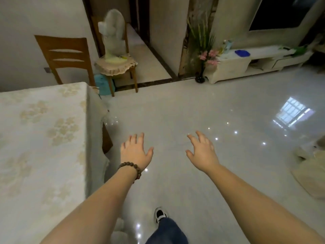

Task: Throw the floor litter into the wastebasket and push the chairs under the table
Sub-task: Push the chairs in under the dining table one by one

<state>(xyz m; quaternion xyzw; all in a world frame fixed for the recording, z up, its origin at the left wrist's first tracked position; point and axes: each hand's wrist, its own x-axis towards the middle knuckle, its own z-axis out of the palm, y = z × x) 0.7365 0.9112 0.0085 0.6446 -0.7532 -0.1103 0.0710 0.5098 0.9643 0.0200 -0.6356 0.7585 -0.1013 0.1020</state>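
A glossy pale floor (175,106) fills most of the view, with window glare on the right. The desk (44,138), under a cream flower-patterned cloth, takes the left side. A wooden chair (65,55) stands at the desk's far end, its back rising above the desk edge; a second chair (119,67) stands apart by the doorway (a fan (112,32) sits on its seat). A turquoise container (102,84), possibly the wastebasket, shows behind that chair's legs. Pale bags (311,171) lie at the right edge. The left hand (135,152), with a bead bracelet (131,169) at the wrist, and the right hand (202,152) hover over the floor, fingers spread, holding nothing.
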